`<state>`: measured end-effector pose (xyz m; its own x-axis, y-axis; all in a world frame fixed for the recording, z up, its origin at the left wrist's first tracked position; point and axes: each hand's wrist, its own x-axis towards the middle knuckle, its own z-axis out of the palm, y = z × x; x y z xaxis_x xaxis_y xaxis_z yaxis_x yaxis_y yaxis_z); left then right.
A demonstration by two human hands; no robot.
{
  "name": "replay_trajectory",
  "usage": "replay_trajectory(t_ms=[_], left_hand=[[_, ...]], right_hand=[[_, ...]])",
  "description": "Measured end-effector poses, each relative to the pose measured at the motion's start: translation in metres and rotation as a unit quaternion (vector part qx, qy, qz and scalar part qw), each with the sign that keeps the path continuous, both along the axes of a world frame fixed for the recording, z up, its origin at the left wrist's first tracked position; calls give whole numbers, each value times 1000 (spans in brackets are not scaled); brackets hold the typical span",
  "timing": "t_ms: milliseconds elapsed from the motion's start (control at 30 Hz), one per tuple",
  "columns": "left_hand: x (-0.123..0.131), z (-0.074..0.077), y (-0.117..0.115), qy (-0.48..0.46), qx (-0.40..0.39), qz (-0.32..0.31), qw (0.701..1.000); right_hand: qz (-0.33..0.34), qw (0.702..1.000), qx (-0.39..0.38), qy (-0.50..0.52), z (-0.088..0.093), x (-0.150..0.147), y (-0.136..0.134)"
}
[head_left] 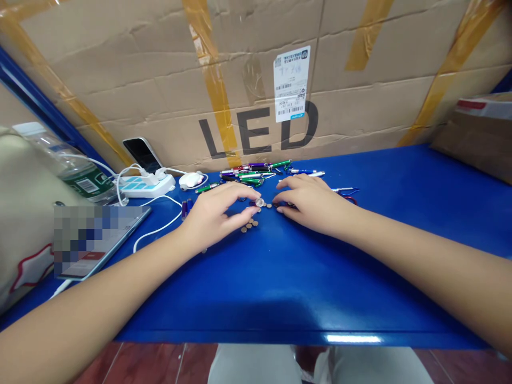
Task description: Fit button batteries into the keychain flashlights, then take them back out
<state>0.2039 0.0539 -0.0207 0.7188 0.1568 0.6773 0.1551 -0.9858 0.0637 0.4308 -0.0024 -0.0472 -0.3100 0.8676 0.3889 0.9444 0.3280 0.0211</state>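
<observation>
My left hand (216,212) is closed in a pinch, thumb and forefinger around a small metal tube with a round silvery end (260,202). It looks like part of a keychain flashlight. Below and beside those fingertips lie several small coin-like discs (249,225), perhaps button cells. My right hand (306,202) rests just to the right with curled fingers. Something small and dark shows between them, but its kind is hidden. Behind both hands is a loose pile of coloured keychain flashlights (252,173), in green, purple, red and blue, some with clips.
A large cardboard box (160,80) stands behind the blue table (248,298). On the left are a power strip (148,185) with white cables, a phone (142,154), a tablet (120,234) and a plastic bottle (80,170). Another carton (476,138) is at right.
</observation>
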Motion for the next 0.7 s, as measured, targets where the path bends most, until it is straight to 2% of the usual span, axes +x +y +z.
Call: replay_trajectory(t_ms=[267,367,500,700], left_hand=[[0,-1,2,20,-29,3,999],[0,-2,3,22,-46,8,999],[0,-4,4,29,-66,14,997],[1,-5,2,20,-68,7,997]], right_hand=[[20,999,-3,37,-1,3,4],[62,992,50,100,5,2,1],[152,960,148,180,15,-5,-7],[207,951,150,174,18,-16,-14]])
